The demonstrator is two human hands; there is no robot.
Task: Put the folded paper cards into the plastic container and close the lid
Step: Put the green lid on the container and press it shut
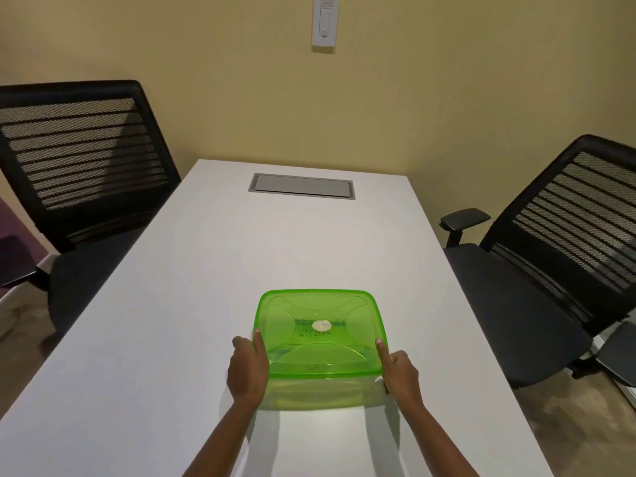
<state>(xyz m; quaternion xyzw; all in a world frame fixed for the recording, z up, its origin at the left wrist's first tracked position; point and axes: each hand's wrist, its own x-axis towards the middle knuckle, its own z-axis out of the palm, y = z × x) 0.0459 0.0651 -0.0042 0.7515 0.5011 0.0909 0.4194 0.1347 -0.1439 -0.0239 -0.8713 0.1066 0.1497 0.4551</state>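
Note:
A translucent green plastic container (320, 390) stands on the white table (172, 321) near me, with its green lid (320, 328) lying on top. The lid has a small white knob at its centre and handwriting beside it. My left hand (248, 368) grips the container's left side, thumb resting on the lid's edge. My right hand (399, 371) grips the right side the same way. No paper cards show on the table; the green plastic is too cloudy to tell what is inside.
A grey cable hatch (301, 186) is set into the far end of the table. Black mesh office chairs stand at the left (82, 160) and at the right (557, 256). A yellow wall with a white switch plate (324, 24) is behind.

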